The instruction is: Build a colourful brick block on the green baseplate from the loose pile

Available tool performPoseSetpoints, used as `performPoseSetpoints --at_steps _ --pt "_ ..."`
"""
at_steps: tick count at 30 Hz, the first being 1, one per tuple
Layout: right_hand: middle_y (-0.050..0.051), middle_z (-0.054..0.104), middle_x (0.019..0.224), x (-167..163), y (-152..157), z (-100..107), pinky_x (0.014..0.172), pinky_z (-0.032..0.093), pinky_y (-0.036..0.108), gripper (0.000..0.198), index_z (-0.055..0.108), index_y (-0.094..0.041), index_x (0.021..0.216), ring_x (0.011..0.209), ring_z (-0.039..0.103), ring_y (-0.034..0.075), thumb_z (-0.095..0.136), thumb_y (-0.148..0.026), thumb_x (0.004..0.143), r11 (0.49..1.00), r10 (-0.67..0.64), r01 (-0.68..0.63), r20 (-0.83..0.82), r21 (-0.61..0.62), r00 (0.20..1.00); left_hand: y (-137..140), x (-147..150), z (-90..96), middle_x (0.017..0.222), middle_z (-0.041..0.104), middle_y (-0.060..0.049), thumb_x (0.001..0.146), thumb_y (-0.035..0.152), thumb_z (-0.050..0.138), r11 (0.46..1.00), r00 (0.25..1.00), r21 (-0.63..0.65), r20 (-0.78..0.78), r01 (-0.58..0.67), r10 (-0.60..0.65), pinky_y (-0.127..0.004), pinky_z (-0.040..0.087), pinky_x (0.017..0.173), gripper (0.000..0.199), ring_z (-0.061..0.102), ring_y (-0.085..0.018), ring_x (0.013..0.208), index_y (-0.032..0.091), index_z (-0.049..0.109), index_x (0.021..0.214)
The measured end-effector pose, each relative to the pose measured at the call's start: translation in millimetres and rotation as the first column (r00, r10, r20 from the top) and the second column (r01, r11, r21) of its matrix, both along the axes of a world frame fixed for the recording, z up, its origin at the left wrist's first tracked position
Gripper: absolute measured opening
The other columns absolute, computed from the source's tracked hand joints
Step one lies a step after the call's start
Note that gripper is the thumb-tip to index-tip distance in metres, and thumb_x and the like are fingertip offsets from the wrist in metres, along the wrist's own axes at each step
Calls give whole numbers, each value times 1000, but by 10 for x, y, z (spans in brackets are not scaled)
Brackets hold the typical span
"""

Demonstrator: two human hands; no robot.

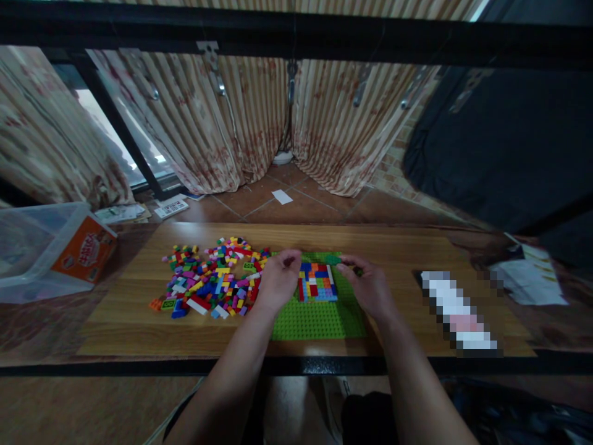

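A green studded baseplate (315, 321) lies on the wooden table, bearing a flat block of colourful toy bricks (319, 285) with red, blue, white and orange pieces. Over the plate's far left part is my left hand (279, 281), its fingers curled together; something small and dark shows at the fingertips, too unclear to name. My right hand (368, 284) pinches a dark green toy piece (332, 259) above the far right part of the block. Its exact shape is blurred, and whether it touches the plate I cannot tell.
Loose toy bricks (208, 281) are heaped left of the baseplate. A clear plastic bin (41, 247) with an orange label stands at the far left. On the right of the table (403, 247) lies a pixelated object (458, 312); papers (532, 278) lie beyond it.
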State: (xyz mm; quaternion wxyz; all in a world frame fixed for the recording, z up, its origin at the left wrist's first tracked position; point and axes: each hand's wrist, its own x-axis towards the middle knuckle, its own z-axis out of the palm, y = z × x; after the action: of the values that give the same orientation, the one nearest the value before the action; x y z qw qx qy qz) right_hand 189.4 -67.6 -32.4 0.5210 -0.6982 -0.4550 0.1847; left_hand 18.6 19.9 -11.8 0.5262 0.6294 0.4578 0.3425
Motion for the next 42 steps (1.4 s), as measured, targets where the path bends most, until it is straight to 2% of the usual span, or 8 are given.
performPoseSetpoints --at_steps 2,4,9,17,23,34,38,42 --pt "6 74 92 60 -6 -39 76 49 36 28 73 -21 92 80 64 20 61 -43 79 999 13 -12 41 -31 999 54 -30 -25 105 74 -7 86 16 55 985 988 169 -156 35 -9 -31 50 96 23 67 -19 101 16 71 102" --pt "5 74 94 76 0 -74 80 49 38 25 73 -22 92 84 65 21 60 -41 80 997 64 -59 76 -56 995 78 -35 -33 115 71 -7 87 17 54 967 968 236 -247 99 -39 -32 46 102 28 64 -19 110 17 69 110" --pt "6 74 99 26 49 -114 88 49 40 23 73 -23 95 93 66 23 57 -36 83 988 129 -117 133 -97 983 59 61 -30 118 71 -6 91 19 49 943 929 236 -339 234 -146 -29 45 102 31 64 -18 112 17 68 115" --pt "8 73 100 11 95 -134 89 49 41 23 72 -23 97 93 66 23 56 -33 85 989 125 -106 212 -99 969 86 175 -73 101 75 -3 93 25 45 909 885 266 -427 320 -186 -25 49 86 29 68 -17 94 21 73 101" --pt "8 73 100 6 94 -149 89 49 42 24 73 -23 98 94 67 24 56 -34 85 989 118 -96 212 -111 970 70 245 -97 82 75 -4 92 34 49 902 865 302 -484 308 -134 -25 45 70 31 66 -18 76 21 76 88" --pt "7 75 99 -2 88 -91 85 49 37 28 75 -23 97 92 67 23 55 -40 86 988 108 -94 111 -124 988 75 330 -159 89 77 -2 88 33 57 939 894 256 -438 230 -100 -25 47 75 23 68 -17 83 23 78 92" --pt "5 76 87 -6 107 -102 73 50 33 37 76 -20 93 81 68 22 48 -46 89 987 43 -35 47 -159 998 63 347 -139 89 77 -2 87 30 58 946 895 241 -436 216 -93 -25 47 76 22 68 -17 83 22 78 89" --pt "4 76 79 -48 149 -124 68 48 31 36 77 -20 90 73 67 21 52 -45 87 978 -25 29 24 -205 999 56 365 -121 89 77 -1 87 29 58 950 893 239 -444 201 -77 -25 48 77 21 68 -16 83 23 78 88"
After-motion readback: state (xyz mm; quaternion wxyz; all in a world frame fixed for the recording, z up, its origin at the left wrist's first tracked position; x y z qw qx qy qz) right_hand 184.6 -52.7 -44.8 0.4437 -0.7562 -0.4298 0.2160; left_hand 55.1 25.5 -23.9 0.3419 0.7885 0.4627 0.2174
